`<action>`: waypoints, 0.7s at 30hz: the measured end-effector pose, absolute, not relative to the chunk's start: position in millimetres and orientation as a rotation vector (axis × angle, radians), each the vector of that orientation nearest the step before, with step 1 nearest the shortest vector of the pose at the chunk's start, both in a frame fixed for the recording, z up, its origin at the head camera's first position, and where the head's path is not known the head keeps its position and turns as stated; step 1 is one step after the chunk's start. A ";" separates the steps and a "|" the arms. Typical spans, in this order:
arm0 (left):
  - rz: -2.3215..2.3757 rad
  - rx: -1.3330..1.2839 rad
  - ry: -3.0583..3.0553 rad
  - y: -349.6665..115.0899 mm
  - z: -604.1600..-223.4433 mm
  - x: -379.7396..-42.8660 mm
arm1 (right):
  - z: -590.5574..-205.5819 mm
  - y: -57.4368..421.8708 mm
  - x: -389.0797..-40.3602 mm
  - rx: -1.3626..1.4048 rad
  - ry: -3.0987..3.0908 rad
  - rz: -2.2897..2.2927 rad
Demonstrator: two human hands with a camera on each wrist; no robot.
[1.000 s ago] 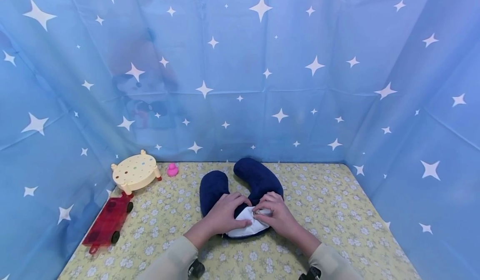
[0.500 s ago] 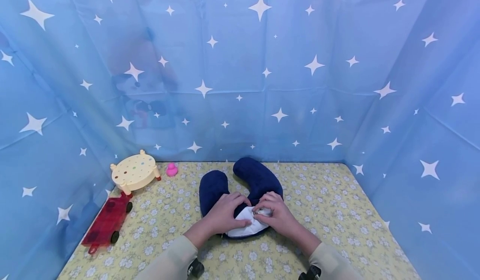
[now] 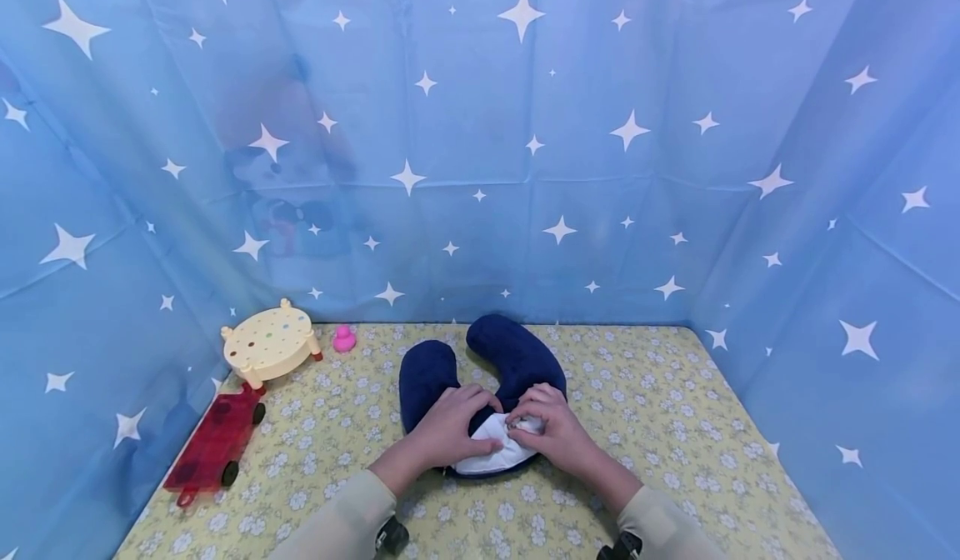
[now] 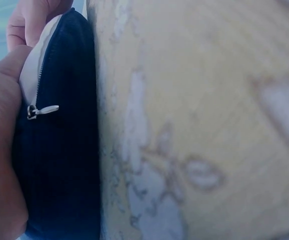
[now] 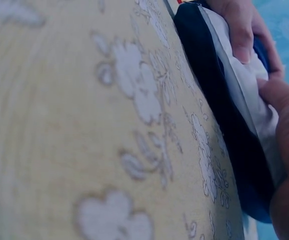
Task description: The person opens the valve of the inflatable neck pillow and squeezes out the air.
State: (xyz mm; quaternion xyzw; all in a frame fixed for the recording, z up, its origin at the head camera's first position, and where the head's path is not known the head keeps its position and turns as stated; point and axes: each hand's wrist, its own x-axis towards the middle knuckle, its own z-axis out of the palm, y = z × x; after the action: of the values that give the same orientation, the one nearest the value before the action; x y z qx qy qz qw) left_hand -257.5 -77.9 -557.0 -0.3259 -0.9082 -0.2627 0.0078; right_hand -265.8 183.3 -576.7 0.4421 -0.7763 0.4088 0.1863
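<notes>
A navy U-shaped neck pillow [image 3: 517, 360] lies on the table, its curved end nearest me. The zipper there is undone, and white inner fabric [image 3: 491, 452] shows through the gap. My left hand [image 3: 450, 427] grips the left side of the pillow, thumb on the white fabric and fingers over the navy cover. With thumb and fingers, my right hand [image 3: 553, 422] pinches the white fabric at the right of the opening. The left wrist view shows the zipper pull [image 4: 47, 109] at one end of the opening. My palms are hidden.
A cream toy stool [image 3: 270, 343] with spots stands at the back left, beside a pink rubber duck [image 3: 344, 339]. In front of it lies a translucent red toy wagon [image 3: 213, 443] with black wheels. Blue star-patterned curtains [image 3: 480, 143] enclose the flowered tablecloth [image 3: 660, 443].
</notes>
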 end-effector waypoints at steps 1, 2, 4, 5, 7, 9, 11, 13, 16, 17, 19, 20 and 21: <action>-0.820 -1.020 -2.839 -78.0 -557.2 -257.7 | -576.5 183.1 -265.5 1.242 -2.188 1.153; -0.820 -1.022 -2.840 -77.9 -557.5 -258.1 | -576.5 183.0 -265.2 1.241 -2.186 1.152; -0.819 -1.027 -2.838 -77.6 -557.9 -258.8 | -576.1 182.7 -264.6 1.240 -2.179 1.152; -0.818 -1.029 -2.836 -77.4 -558.1 -259.3 | -576.4 182.9 -264.7 1.239 -2.175 1.151; -0.814 -1.032 -2.834 -77.0 -558.3 -260.1 | -576.7 183.0 -264.7 1.237 -2.172 1.154; -0.812 -1.032 -2.835 -76.9 -558.3 -260.5 | -577.1 183.1 -265.1 1.237 -2.166 1.152; -0.808 -1.032 -2.837 -77.0 -558.3 -260.7 | -577.4 183.3 -265.4 1.235 -2.171 1.152; -0.805 -1.035 -2.834 -77.1 -558.7 -260.7 | -576.9 182.8 -265.3 1.232 -2.179 1.151; -0.800 -1.038 -2.827 -77.2 -559.0 -260.4 | -576.8 182.4 -265.6 1.231 -2.186 1.145; -0.799 -1.038 -2.823 -77.1 -559.2 -260.2 | -576.7 182.0 -265.7 1.233 -2.184 1.142; -0.797 -1.038 -2.813 -77.1 -559.4 -259.9 | -576.3 181.7 -265.4 1.233 -2.188 1.145; -0.795 -1.038 -2.811 -77.0 -559.7 -259.8 | -576.1 181.5 -265.3 1.233 -2.188 1.144; -0.795 -1.037 -2.807 -77.0 -559.9 -259.7 | -575.9 181.4 -265.1 1.234 -2.188 1.144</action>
State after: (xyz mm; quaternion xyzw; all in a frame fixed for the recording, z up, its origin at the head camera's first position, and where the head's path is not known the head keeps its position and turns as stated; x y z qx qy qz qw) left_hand -259.7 -77.0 -559.9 -0.3348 -0.9063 -0.2568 0.0229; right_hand -265.1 181.4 -575.9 0.4390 -0.7782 0.4070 0.1897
